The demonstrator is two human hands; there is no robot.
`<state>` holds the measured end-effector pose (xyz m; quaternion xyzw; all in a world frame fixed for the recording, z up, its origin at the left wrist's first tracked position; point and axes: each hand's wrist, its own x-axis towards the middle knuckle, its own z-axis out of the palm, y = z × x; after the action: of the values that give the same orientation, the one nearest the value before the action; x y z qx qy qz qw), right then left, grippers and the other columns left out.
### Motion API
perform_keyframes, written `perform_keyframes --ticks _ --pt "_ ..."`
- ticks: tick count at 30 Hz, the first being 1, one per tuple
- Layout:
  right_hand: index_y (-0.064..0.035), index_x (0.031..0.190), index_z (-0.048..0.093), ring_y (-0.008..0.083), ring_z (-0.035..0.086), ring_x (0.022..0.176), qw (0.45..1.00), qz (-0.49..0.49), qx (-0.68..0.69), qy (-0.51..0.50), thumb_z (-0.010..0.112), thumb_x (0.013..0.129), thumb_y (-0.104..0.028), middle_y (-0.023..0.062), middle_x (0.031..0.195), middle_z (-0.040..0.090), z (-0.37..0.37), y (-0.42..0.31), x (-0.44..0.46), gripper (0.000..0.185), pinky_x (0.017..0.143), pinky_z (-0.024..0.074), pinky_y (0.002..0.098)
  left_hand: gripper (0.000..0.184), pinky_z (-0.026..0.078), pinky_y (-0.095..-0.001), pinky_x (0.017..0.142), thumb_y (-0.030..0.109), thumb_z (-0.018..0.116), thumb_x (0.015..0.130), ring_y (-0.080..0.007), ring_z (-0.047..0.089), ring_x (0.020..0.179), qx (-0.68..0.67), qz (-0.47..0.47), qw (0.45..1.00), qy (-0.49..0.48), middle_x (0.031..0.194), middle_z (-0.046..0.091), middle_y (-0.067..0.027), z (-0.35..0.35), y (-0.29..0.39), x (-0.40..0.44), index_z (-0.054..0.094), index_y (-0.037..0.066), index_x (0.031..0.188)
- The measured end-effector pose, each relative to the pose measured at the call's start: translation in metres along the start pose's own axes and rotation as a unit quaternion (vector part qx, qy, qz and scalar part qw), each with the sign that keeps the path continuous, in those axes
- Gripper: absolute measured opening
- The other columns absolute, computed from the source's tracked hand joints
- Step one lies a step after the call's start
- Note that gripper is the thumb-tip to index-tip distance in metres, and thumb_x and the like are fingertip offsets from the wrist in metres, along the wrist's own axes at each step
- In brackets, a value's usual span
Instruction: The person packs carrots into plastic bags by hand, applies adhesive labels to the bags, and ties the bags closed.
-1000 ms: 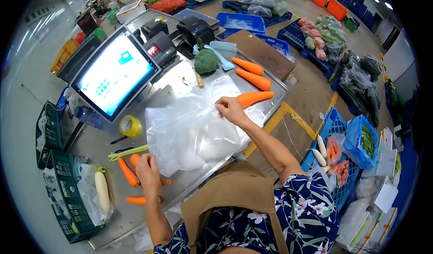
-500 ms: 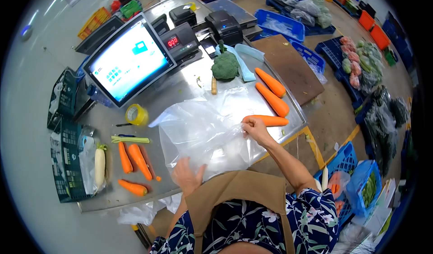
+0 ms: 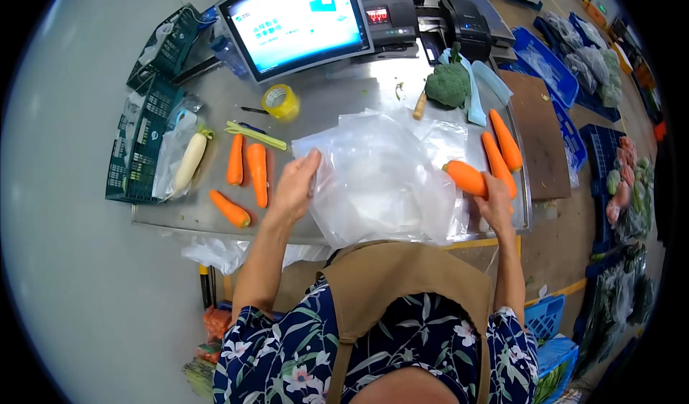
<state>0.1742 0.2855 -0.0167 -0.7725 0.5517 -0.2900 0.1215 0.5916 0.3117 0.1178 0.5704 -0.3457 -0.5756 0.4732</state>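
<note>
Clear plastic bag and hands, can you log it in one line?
left hand: holding clear plastic bag by left edge | right hand: gripping tapered orange carrot at bag's right side

Overhead view of a metal bench (image 3: 359, 88); the left hand (image 3: 296, 186) grips the near-left edge of a clear plastic bag (image 3: 380, 181); the right hand (image 3: 495, 201) holds a large carrot (image 3: 464, 178), its tip beside the bag; two loose carrots (image 3: 507, 142) lie just beyond that hand; three smaller carrots (image 3: 257, 174) lie at left, near a pale green stalk (image 3: 256, 135) and a white radish (image 3: 190, 162); farther back, a roll of yellow tape (image 3: 281, 109), a head of broccoli (image 3: 446, 86) and a lit monitor (image 3: 296, 23).
</note>
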Motion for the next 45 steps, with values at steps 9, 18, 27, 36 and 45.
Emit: perform_keyframes --ticks 9,18,27,36,45 --pt "-0.0041 0.127 0.041 0.0239 0.056 0.103 0.814 -0.109 0.54 0.185 0.064 0.079 0.0 0.0105 0.106 0.056 -0.121 -0.156 0.064 0.054 0.098 0.0418 0.037 0.032 0.052 -0.0296 0.074 0.03 0.057 0.092 -0.0144 0.06 0.083 -0.222 -0.085 0.967 -0.097 0.095 0.061 -0.0059 0.054 0.025 0.019 0.058 0.001 0.105" --pt "0.0011 0.121 0.048 0.0308 0.056 0.104 0.957 -0.053 0.266 -0.1 0.065 0.078 -0.001 0.0185 0.112 0.056 0.072 -0.128 0.055 0.047 0.084 0.0479 0.0332 0.024 0.054 -0.0309 0.072 0.023 0.056 0.092 -0.0159 0.062 0.082 -0.191 -0.111 0.975 -0.012 0.093 0.063 -0.0057 0.035 0.033 -0.004 0.06 0.003 0.103" --pt "0.0005 0.097 0.065 0.0254 0.066 0.082 0.895 0.081 0.397 0.188 0.068 0.079 -0.008 0.0173 0.091 0.066 -0.103 -0.12 0.039 0.02 0.074 0.0517 0.0321 0.029 0.052 -0.0281 0.073 0.027 0.05 0.095 -0.0135 0.061 0.083 -0.183 -0.096 0.978 -0.042 0.095 0.064 -0.0057 0.01 0.027 -0.017 0.058 0.002 0.106" --pt "0.0004 0.114 0.052 0.036 0.056 0.094 0.929 0.311 -0.184 0.076 0.071 0.064 -0.018 0.0201 0.096 0.06 0.033 0.045 0.008 0.057 0.083 0.0392 0.0474 0.03 0.049 -0.0264 0.075 0.024 0.048 0.096 -0.0125 0.06 0.085 -0.017 0.03 0.997 -0.075 0.097 0.063 -0.0057 0.021 0.068 -0.041 0.058 -0.002 0.107" --pt "-0.0132 0.132 0.038 0.0293 0.048 0.111 0.562 -0.177 0.806 0.061 0.07 0.074 -0.029 0.0082 0.117 0.05 -0.085 -0.152 0.048 0.068 0.093 0.0414 0.0568 0.031 0.049 -0.027 0.071 0.034 0.051 0.095 -0.011 0.059 0.081 -0.192 -0.07 0.978 -0.051 0.093 0.062 -0.0024 0.041 0.071 -0.011 0.06 0.005 0.1"
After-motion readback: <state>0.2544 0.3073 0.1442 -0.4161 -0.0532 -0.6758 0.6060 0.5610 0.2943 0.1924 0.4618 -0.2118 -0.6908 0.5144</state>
